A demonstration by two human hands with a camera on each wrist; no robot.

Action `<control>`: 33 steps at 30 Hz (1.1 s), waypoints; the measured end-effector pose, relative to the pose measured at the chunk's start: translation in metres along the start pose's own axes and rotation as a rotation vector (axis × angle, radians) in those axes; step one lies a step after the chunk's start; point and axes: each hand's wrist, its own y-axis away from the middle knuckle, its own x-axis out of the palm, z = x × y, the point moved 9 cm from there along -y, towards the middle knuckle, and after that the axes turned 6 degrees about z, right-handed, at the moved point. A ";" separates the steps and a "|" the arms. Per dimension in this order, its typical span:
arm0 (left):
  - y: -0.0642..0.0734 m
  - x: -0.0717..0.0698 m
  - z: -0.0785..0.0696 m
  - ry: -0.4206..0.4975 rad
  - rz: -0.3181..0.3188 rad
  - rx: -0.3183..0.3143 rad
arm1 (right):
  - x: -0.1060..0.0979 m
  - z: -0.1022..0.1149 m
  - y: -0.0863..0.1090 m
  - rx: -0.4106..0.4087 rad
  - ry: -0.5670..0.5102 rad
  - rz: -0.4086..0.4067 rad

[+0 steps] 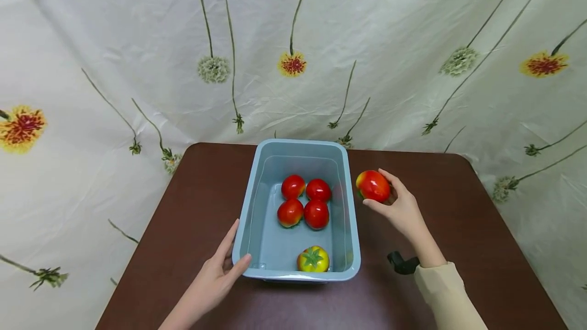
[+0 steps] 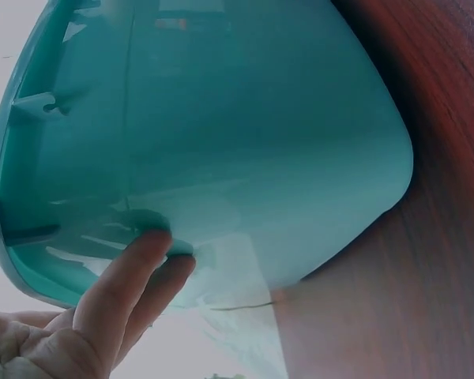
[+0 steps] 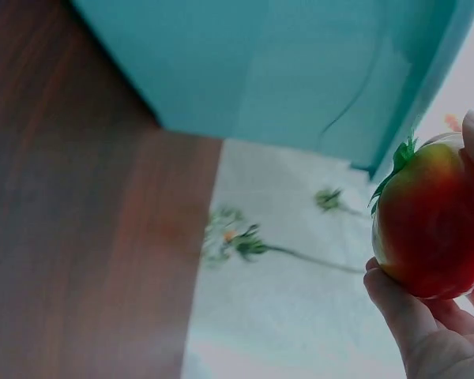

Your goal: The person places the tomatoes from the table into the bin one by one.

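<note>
A grey-blue plastic bin (image 1: 355, 233) stands on the dark brown table. My left hand (image 1: 213, 276) holds its near left corner, the thumb over the rim and fingertips against the outer wall, as the left wrist view shows. To the right of the bin, raised beside its rim, my right hand (image 1: 405, 213) grips a red tomato (image 1: 373, 186). That tomato (image 3: 434, 217) has a green leafy top and a yellowish patch in the right wrist view. Inside the bin, several red tomatoes (image 1: 316, 214) sit clustered, while a yellow-green tomato (image 1: 313, 259) lies stem up by the near wall.
Beneath the right forearm, a small black object (image 1: 403, 263) is partly seen; its kind is unclear. The brown table (image 1: 183, 208) ends just behind the bin, where a white flower-printed cloth (image 1: 257, 90) hangs.
</note>
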 end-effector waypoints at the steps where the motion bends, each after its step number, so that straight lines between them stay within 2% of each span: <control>1: 0.000 -0.001 -0.001 -0.003 0.008 0.007 | 0.000 0.005 0.001 -0.013 -0.002 0.001; 9: -0.002 -0.001 -0.006 0.010 0.102 0.079 | 0.005 0.034 0.005 -0.077 -0.025 0.027; 17: -0.002 0.002 -0.005 -0.053 0.171 0.062 | 0.014 0.056 0.008 -0.138 -0.012 0.066; 26: -0.002 0.003 -0.005 -0.020 0.177 0.030 | 0.034 0.079 0.015 -0.245 0.068 0.135; 33: -0.002 0.002 -0.005 -0.002 0.161 0.031 | 0.059 0.093 0.020 -0.334 0.150 0.247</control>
